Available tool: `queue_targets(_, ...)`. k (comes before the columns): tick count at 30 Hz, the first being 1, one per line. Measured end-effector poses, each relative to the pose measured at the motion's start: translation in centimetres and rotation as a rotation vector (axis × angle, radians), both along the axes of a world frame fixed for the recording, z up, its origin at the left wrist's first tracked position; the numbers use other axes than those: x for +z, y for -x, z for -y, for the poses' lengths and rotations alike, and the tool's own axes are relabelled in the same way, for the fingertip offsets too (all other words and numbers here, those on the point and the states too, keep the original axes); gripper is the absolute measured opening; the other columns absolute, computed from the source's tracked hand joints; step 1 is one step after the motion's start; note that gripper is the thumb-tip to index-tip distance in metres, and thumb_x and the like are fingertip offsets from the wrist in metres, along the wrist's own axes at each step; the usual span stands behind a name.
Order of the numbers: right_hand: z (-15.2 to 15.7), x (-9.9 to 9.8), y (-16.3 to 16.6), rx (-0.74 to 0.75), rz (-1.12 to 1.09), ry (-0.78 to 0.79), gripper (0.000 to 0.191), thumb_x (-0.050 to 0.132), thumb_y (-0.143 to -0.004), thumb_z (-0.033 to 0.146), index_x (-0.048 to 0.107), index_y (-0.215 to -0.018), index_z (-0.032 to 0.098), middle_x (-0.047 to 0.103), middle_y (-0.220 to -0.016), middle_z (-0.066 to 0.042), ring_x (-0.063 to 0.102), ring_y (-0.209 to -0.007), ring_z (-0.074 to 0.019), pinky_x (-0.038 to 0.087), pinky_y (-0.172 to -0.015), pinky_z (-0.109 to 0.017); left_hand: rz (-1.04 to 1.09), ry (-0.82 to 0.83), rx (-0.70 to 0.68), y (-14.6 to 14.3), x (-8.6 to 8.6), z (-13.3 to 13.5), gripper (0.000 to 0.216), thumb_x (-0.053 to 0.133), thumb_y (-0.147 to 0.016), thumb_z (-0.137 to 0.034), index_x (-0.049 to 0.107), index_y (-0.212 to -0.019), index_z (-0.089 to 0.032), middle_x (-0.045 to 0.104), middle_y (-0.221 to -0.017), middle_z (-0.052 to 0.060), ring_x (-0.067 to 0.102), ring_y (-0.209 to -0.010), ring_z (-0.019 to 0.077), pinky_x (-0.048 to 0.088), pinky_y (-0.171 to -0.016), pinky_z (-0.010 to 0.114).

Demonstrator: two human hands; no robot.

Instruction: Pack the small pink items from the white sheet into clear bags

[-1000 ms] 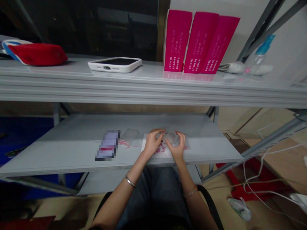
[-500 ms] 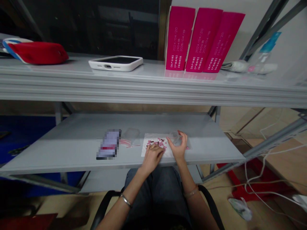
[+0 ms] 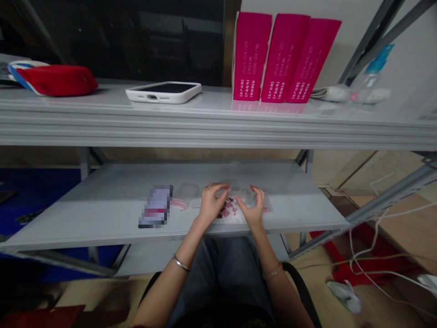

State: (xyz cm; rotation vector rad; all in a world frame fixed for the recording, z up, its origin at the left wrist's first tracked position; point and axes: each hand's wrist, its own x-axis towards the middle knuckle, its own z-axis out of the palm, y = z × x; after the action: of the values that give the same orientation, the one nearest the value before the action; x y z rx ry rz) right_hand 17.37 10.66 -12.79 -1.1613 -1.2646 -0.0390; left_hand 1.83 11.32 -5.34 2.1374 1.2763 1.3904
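Note:
My right hand (image 3: 253, 208) is curled round a small clear plastic bag (image 3: 243, 195), thumb at its near side and fingertips at its far right. At the bag's left edge is my left hand (image 3: 212, 203), thumb and fingers drawn close together; whatever lies between the tips is too small to make out. Beneath and between both hands, small pink pieces (image 3: 231, 208) and a few dark ones lie scattered on a white sheet (image 3: 235, 219). My left hand covers part of that sheet.
Left of my hands are clear zip bags with pink strips (image 3: 186, 193) and a pixelated phone (image 3: 156, 207). Another bag (image 3: 267, 206) lies by my right hand. The shelf (image 3: 205, 123) above holds a white-cased phone (image 3: 164, 92), a red case (image 3: 64, 79), magenta boxes (image 3: 287, 57) and a spray bottle (image 3: 370, 82).
My left hand has risen from the pink pieces and moved away from me, to the left edge of the clear bag. My right hand stays at the bag. The view has shifted slightly.

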Motion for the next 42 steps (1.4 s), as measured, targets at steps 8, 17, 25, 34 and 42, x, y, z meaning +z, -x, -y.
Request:
queue_targets(8,-0.1,-0.2,0.0,0.058,0.019,0.001,0.048,0.070,-0.069,0.034,0.050,-0.110,0.020,0.056,-0.105,-0.008,0.053,-0.100,-0.0234,0.043,-0.088,-0.042,-0.125,-0.052,-0.152,-2.3,2.1,-0.1,0.019,0.058,-0.083,-0.022,0.067,-0.099,-0.021,0.070,-0.101,0.005,0.061,-0.098,0.0205,0.043,-0.090,0.036)
queue_targets(17,0.1,0.1,0.1,0.018,-0.001,0.009,0.054,0.074,-0.066,0.040,0.050,-0.111,0.018,0.056,-0.104,-0.009,0.053,-0.100,-0.0240,0.044,-0.087,-0.042,-0.212,0.074,0.012,1.5,-2.4,1.4,0.021,0.050,-0.086,-0.019,0.067,-0.096,-0.021,0.070,-0.098,0.004,0.061,-0.095,0.0206,0.041,-0.086,0.036)
queue_targets(25,0.1,0.1,0.2,0.018,-0.018,-0.007,0.054,0.074,-0.066,0.039,0.051,-0.110,0.018,0.057,-0.104,-0.010,0.053,-0.100,-0.0245,0.043,-0.087,-0.042,-0.247,0.157,0.096,4.4,-6.1,4.1,0.016,0.054,-0.084,-0.020,0.069,-0.091,-0.021,0.071,-0.091,0.004,0.062,-0.089,0.0206,0.042,-0.081,0.034)
queue_targets(34,0.2,0.1,0.2,0.016,-0.008,-0.004,0.053,0.073,-0.068,0.040,0.050,-0.111,0.018,0.056,-0.105,-0.010,0.053,-0.101,-0.0247,0.043,-0.087,-0.042,-0.378,0.074,0.105,4.1,-6.2,4.7,0.014,0.056,-0.084,-0.024,0.069,-0.091,-0.025,0.071,-0.091,0.003,0.060,-0.092,0.0215,0.036,-0.083,0.038)
queue_targets(42,0.1,0.0,0.2,0.027,0.003,-0.004,0.054,0.074,-0.067,0.039,0.050,-0.111,0.018,0.056,-0.104,-0.010,0.052,-0.101,-0.0248,0.044,-0.087,-0.043,-0.146,0.021,0.167,3.6,-5.1,3.6,0.013,0.060,-0.082,-0.027,0.069,-0.089,-0.022,0.071,-0.089,0.003,0.061,-0.088,0.0197,0.041,-0.082,0.035)
